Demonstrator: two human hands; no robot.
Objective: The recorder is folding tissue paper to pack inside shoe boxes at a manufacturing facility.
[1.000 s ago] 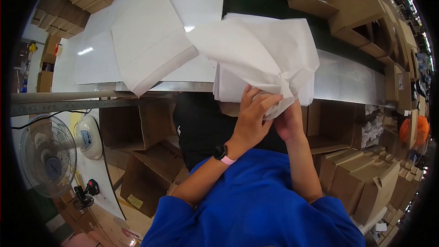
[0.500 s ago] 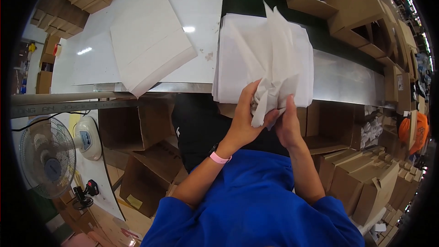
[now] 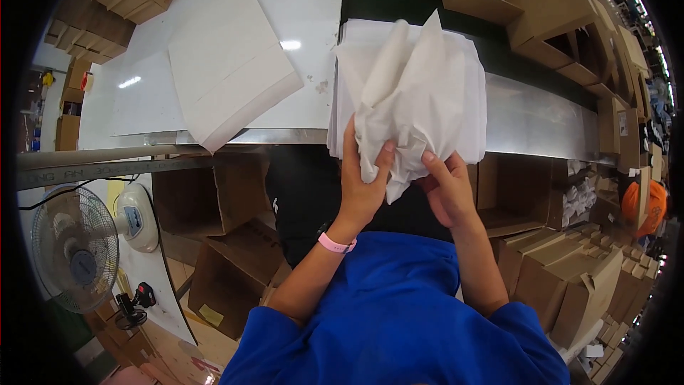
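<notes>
Both my hands grip one crumpled sheet of white tissue paper, bunched at its near end and flaring out at the far end. My left hand is closed round the paper's left side, thumb on top. On the right side, the fingertips and thumb of my right hand pinch it. Whether anything is wrapped inside cannot be seen. Beneath the bunched sheet lies a stack of flat white paper at the table's near edge.
Another pile of white sheets lies on the white table to the left. Cardboard boxes line the far right, with more cartons below. Open boxes sit under the table, and a fan stands lower left.
The tissue paper has spread wider at its far end and shifted slightly left. My left hand has moved left, and the hands are a little farther apart.
</notes>
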